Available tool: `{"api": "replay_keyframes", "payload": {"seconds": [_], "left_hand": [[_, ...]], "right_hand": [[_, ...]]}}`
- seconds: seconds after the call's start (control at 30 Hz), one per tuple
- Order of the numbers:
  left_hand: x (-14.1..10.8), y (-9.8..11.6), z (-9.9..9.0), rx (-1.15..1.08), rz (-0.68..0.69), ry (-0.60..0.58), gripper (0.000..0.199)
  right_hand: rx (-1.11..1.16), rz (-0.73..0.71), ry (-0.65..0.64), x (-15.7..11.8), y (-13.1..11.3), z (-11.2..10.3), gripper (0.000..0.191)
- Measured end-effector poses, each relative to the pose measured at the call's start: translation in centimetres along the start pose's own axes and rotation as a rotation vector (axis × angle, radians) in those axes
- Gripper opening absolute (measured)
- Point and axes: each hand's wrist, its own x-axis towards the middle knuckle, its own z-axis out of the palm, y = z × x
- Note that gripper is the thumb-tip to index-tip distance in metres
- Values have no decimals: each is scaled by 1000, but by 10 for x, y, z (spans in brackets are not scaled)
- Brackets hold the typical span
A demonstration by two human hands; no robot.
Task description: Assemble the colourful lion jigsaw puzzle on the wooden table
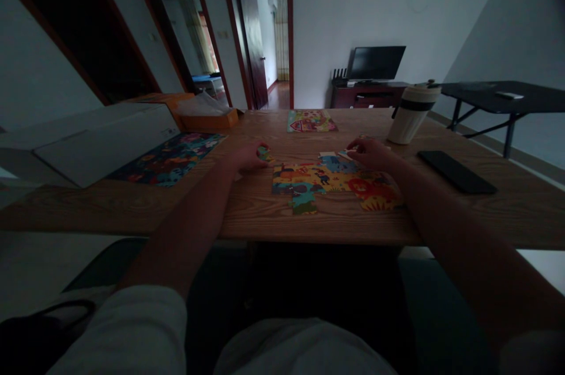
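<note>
Pinching a small puzzle piece [265,154], the left hand [247,157] is close to the left side of a half-made puzzle [335,186] on the wood table [247,216]. The right hand [369,154] curves down, and its fingers [354,147] touch a pale piece [345,154] at the top of the puzzle. You cannot tell if they grip it. A tall cup [410,116] and a black phone [457,172] sit to the right. A dark puzzle [168,158] lies to the left, by a white box [97,139].
</note>
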Motion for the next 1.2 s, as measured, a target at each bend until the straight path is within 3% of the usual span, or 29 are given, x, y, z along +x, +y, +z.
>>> {"api": "replay_keyframes", "payload": {"seconds": [0.23,0.47,0.57,0.7,0.8,0.87,0.97,1.1,1.2], "left_hand": [[6,-10,3,15,-3,39,80],[4,-5,1,3,-18,30,86],[2,0,1,0,22,113,86],[-9,22,-3,-124,89,223,57],[-26,54,-2,-298,212,165,35],[-39,78,5,-380,346,39,33],[-52,104,25,-319,559,-113,29],[-59,114,44,-144,660,-91,27],[-62,113,45,-34,697,-76,41]], "right_hand": [[-6,3,1,-1,0,-1,19],[6,20,-4,0,0,0,19],[3,17,-1,0,1,0,19],[9,18,-9,1,0,1,18],[8,20,-13,1,0,1,18],[-2,31,-17,0,-1,2,19],[-2,41,-30,-1,-1,2,21],[-13,38,-43,-1,-1,2,23],[-32,22,-48,0,0,2,25]]}}
